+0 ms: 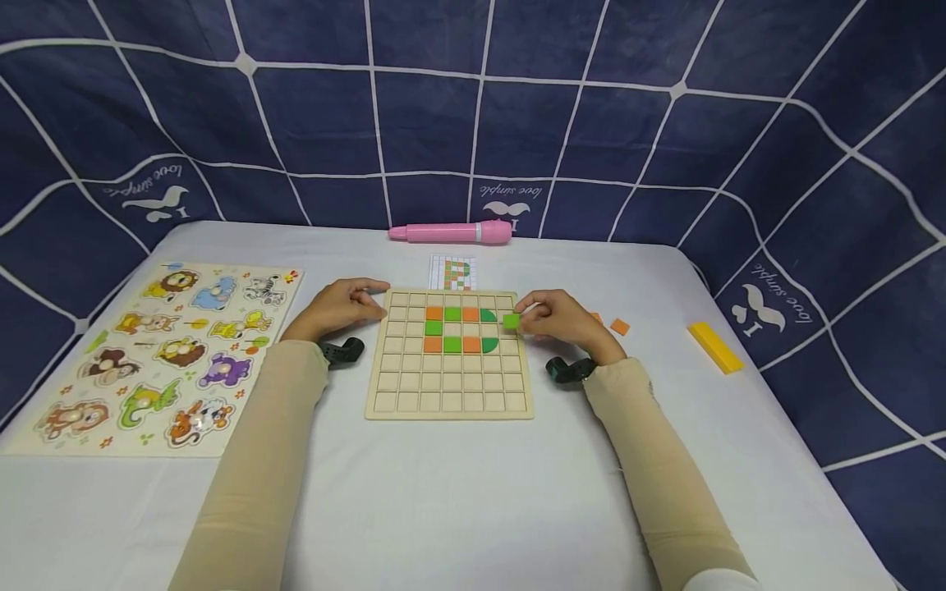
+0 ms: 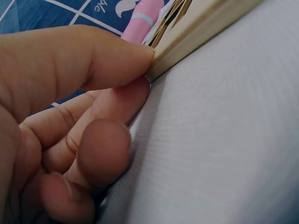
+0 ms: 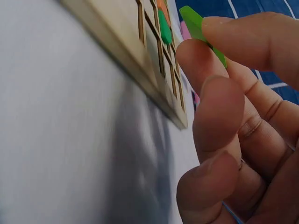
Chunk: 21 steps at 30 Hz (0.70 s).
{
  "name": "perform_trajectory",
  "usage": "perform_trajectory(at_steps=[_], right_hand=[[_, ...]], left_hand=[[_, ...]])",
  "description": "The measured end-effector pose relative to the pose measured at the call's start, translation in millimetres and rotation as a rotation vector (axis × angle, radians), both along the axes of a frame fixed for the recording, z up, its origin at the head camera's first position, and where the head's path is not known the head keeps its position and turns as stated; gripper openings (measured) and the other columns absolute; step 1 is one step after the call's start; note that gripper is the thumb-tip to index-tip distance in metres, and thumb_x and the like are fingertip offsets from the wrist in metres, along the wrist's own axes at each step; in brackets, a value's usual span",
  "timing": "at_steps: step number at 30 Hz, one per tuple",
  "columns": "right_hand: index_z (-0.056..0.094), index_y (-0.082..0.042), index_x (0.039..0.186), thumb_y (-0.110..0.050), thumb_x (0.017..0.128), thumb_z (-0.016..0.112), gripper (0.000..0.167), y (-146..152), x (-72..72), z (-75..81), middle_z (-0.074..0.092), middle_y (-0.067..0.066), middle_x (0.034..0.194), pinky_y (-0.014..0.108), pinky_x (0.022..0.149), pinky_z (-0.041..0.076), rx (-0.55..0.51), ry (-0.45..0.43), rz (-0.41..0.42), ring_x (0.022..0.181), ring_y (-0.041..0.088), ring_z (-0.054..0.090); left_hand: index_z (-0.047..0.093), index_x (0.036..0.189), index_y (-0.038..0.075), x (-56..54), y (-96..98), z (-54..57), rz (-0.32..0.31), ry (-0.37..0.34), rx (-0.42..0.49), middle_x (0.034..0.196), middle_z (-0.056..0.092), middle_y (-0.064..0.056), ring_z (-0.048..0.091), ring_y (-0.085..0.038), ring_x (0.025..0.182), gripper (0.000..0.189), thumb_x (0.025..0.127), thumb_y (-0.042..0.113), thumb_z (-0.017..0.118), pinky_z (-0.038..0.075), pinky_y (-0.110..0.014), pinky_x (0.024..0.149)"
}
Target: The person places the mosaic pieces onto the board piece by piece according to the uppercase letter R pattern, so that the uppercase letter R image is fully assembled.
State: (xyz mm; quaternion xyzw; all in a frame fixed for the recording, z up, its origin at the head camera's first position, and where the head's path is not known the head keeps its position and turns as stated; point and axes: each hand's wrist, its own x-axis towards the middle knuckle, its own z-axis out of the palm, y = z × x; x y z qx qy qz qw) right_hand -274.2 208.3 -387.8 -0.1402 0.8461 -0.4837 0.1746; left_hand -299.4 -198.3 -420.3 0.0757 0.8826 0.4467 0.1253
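Observation:
In the head view my left hand (image 1: 336,308) is at the upper left edge of a wooden grid board (image 1: 447,402). Thumb and fingertip grip the board's edge in the left wrist view, the other fingers curled below. Between thumb and forefinger my right hand (image 1: 557,316) pinches a green square tile (image 1: 511,321), held over the board's right side. Orange, green and rounded dark green tiles (image 1: 489,345) lie in the board's cells, forming a loop. The right wrist view shows the pinched tile tilted, above the board's rim.
A pattern card (image 1: 453,272) lies behind the board, and beyond it a pink pen-like toy (image 1: 451,233). Loose orange tiles (image 1: 620,327) lie right of my right hand, with a yellow block (image 1: 715,347) farther out. An animal puzzle board (image 1: 148,361) is at left.

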Motion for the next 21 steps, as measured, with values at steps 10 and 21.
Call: perform_trajectory(at_steps=[10,21], right_hand=[[0.070,0.009,0.122,-0.001,0.095,0.078,0.030,-21.3,-5.2,-4.0,0.074,-0.001,0.084,0.027,0.067,0.048,0.017,0.010,0.083,0.067,0.013,0.056],[0.073,0.005,0.122,-0.004,0.095,0.079,0.029,-30.0,-4.4,-5.0,0.072,0.003,0.091,0.027,0.069,0.048,0.100,0.042,0.079,0.072,0.012,0.058]], left_hand=[[0.061,0.152,0.007,0.0,0.0,0.4,-0.006,0.013,0.006,0.085,0.069,0.003,0.055,-0.021,0.078,0.062,0.094,0.018,0.079,0.038,-0.040,0.093],[0.061,0.153,0.008,-1.5,-1.1,-1.2,-0.008,0.010,-0.007,0.086,0.069,0.002,0.055,-0.021,0.079,0.062,0.094,0.019,0.080,0.038,-0.040,0.093]])
